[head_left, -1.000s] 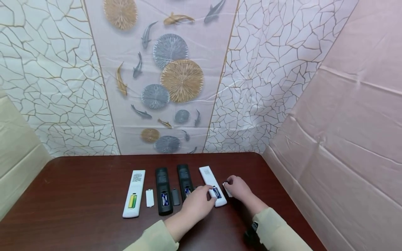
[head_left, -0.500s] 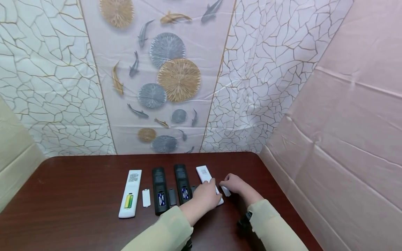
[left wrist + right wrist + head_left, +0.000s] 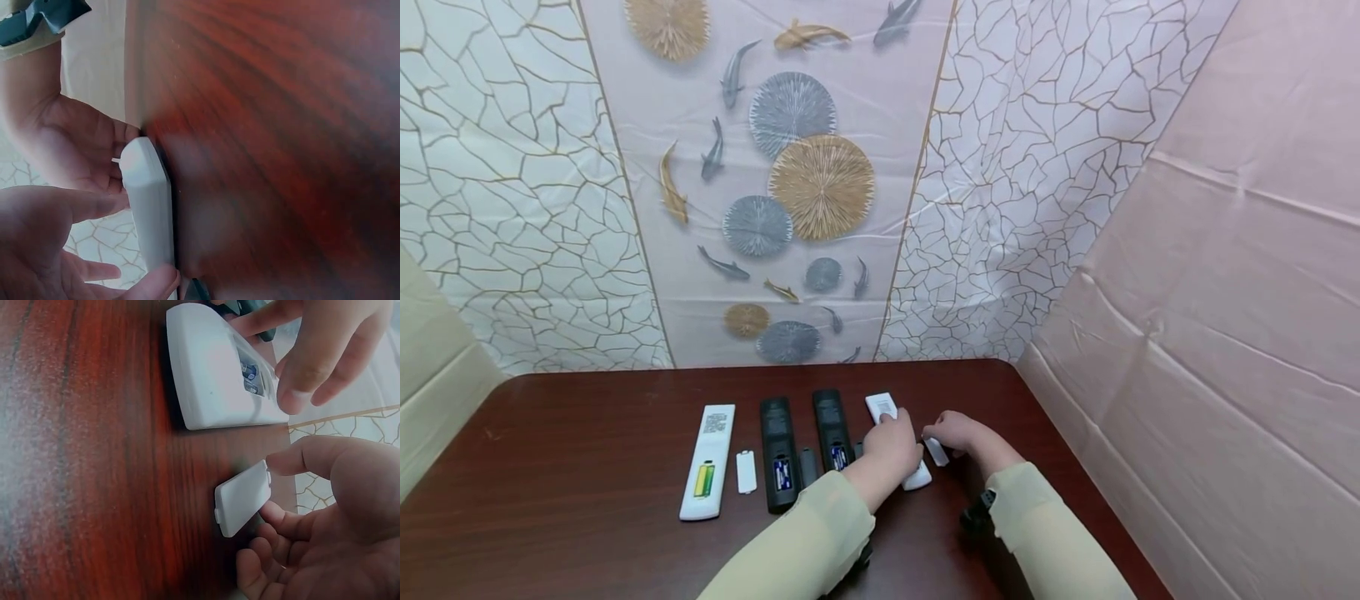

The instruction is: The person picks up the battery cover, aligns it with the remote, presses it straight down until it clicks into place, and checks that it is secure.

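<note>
A white remote control (image 3: 917, 477) lies back side up at the right of the row. My left hand (image 3: 889, 450) reaches over it; in the left wrist view its thumb rests on the edge of the remote (image 3: 150, 200), other fingers curve across the top. Blue batteries (image 3: 251, 376) show in its uncovered compartment in the right wrist view. Just right of it, my right hand (image 3: 957, 431) pinches a white battery cover (image 3: 242, 501) between thumb and fingers, tilted up at the table. In the head view the left hand hides the compartment.
Two black remotes (image 3: 777, 450) (image 3: 830, 421) with batteries exposed lie to the left, grey covers (image 3: 808, 467) beside them. Farther left are a white cover (image 3: 746, 472) and a white remote (image 3: 706, 467) with a yellow-green battery. A pink draped wall (image 3: 1150, 400) borders the right.
My left hand has moved from the near end of the white remote up over its middle, covering the batteries. The right hand keeps the cover beside the remote. The head view has shifted slightly.
</note>
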The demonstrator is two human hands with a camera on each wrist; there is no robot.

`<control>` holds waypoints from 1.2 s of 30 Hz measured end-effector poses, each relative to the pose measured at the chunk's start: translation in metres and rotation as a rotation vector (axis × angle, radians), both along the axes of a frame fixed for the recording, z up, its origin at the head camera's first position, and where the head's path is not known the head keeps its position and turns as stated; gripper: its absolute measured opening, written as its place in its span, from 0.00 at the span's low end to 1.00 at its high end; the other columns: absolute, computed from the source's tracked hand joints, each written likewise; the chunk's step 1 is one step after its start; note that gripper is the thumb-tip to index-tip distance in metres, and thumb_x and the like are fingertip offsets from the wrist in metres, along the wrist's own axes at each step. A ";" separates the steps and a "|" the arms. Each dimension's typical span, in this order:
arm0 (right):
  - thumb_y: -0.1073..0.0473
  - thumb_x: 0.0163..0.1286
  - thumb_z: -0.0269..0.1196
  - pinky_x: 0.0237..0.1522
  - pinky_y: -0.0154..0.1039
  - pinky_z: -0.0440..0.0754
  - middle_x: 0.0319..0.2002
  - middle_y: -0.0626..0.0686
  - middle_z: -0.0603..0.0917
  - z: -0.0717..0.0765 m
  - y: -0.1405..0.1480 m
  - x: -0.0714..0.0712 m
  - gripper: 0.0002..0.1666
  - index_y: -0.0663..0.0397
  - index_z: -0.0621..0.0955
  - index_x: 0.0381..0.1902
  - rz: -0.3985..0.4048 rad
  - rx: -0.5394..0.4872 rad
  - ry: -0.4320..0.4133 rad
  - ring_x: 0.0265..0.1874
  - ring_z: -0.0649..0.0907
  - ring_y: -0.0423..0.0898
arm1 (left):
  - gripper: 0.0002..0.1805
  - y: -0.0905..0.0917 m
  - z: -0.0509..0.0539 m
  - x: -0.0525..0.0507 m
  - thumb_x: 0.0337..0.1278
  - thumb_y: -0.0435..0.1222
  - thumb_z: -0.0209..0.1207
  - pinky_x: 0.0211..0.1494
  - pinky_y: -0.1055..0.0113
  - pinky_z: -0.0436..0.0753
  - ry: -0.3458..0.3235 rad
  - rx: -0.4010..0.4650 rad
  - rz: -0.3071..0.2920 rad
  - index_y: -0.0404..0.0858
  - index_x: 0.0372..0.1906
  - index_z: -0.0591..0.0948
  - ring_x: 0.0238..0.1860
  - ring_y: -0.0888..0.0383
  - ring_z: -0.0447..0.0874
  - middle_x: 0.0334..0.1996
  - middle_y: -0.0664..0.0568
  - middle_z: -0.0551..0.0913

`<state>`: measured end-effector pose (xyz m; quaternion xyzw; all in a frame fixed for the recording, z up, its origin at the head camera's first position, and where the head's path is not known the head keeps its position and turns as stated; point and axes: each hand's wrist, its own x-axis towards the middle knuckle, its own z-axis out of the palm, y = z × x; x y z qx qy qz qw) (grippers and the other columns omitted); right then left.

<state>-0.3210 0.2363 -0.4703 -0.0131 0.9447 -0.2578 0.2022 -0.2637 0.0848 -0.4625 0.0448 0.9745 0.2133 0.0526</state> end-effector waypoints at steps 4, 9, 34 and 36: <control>0.52 0.67 0.59 0.33 0.43 0.81 0.34 0.53 0.78 0.001 0.000 -0.001 0.13 0.55 0.76 0.29 -0.014 0.012 -0.014 0.31 0.79 0.48 | 0.39 0.001 0.000 -0.005 0.63 0.50 0.63 0.26 0.58 0.82 -0.023 -0.007 0.039 0.34 0.72 0.65 0.25 0.50 0.82 0.65 0.31 0.69; 0.51 0.68 0.59 0.36 0.45 0.83 0.42 0.55 0.79 0.001 -0.002 0.000 0.13 0.57 0.77 0.34 -0.012 0.022 -0.022 0.35 0.80 0.48 | 0.43 0.004 -0.001 -0.012 0.64 0.51 0.62 0.25 0.59 0.82 -0.043 -0.034 0.084 0.35 0.75 0.60 0.24 0.51 0.83 0.69 0.31 0.65; 0.57 0.68 0.62 0.36 0.43 0.81 0.35 0.53 0.77 0.006 0.003 0.003 0.10 0.57 0.77 0.34 -0.020 -0.049 -0.024 0.34 0.78 0.47 | 0.64 0.006 -0.010 -0.028 0.47 0.49 0.75 0.27 0.55 0.81 -0.062 0.194 0.236 0.42 0.80 0.44 0.20 0.50 0.77 0.66 0.28 0.62; 0.58 0.68 0.62 0.35 0.42 0.81 0.35 0.52 0.77 0.006 0.003 0.004 0.08 0.58 0.77 0.34 -0.020 -0.066 -0.023 0.34 0.77 0.47 | 0.64 0.005 -0.009 -0.027 0.46 0.49 0.75 0.29 0.55 0.82 -0.066 0.202 0.244 0.42 0.80 0.44 0.23 0.48 0.78 0.64 0.28 0.64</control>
